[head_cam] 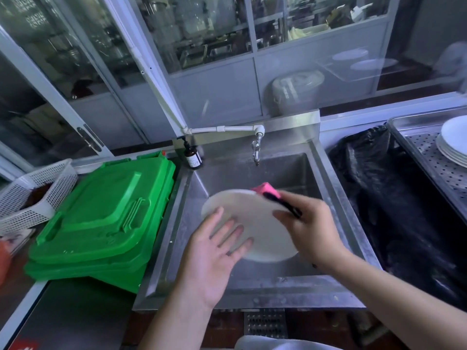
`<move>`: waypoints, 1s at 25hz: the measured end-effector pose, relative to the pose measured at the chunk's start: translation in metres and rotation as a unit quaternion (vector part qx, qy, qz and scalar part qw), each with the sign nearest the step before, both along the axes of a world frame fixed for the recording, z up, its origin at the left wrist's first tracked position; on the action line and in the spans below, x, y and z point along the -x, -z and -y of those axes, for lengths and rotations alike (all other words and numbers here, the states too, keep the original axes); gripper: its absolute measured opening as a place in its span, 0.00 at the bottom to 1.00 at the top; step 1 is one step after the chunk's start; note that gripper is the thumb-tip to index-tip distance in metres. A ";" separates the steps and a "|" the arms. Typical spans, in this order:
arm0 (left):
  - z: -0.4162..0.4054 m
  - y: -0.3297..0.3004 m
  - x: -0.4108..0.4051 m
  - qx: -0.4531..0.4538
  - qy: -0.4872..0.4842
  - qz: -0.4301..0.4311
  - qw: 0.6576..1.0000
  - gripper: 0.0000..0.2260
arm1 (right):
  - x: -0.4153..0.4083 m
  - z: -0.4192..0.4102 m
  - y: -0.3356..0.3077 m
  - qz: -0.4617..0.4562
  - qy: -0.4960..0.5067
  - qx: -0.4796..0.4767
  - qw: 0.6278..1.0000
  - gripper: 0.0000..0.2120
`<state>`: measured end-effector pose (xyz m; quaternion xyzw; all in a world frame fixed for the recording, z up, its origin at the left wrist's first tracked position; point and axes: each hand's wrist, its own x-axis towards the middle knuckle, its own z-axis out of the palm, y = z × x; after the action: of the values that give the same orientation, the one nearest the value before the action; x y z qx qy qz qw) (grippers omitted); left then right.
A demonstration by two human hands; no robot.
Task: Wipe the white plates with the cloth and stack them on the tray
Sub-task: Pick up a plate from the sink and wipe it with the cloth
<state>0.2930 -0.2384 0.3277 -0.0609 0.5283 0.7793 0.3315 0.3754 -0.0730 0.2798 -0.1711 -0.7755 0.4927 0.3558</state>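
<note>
Plate (252,223) tilts over the sink (336,198), your flat left hand (212,256) propping it; right hand (310,228) grips the cloth (266,190) at its far rim. Tray (429,157) lies far right, nearer that hand.

No words or numbers can be read here; the brown bottle (193,157) by the sink's back corner has a pale label, but its print is too small and blurry to make out; a red thing (24,346) at the bottom left edge shows white marks, cut off by the frame, and no letter there can be told.
</note>
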 end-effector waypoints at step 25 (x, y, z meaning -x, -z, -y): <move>0.037 0.040 -0.011 0.048 0.145 -0.140 0.978 0.32 | -0.026 -0.033 -0.002 -0.091 -0.030 -0.058 0.994 0.21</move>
<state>0.3042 -0.2751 0.2879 0.1099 0.6090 0.6980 0.3604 0.4013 -0.0399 0.2819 -0.0814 -0.7719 0.4704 0.4197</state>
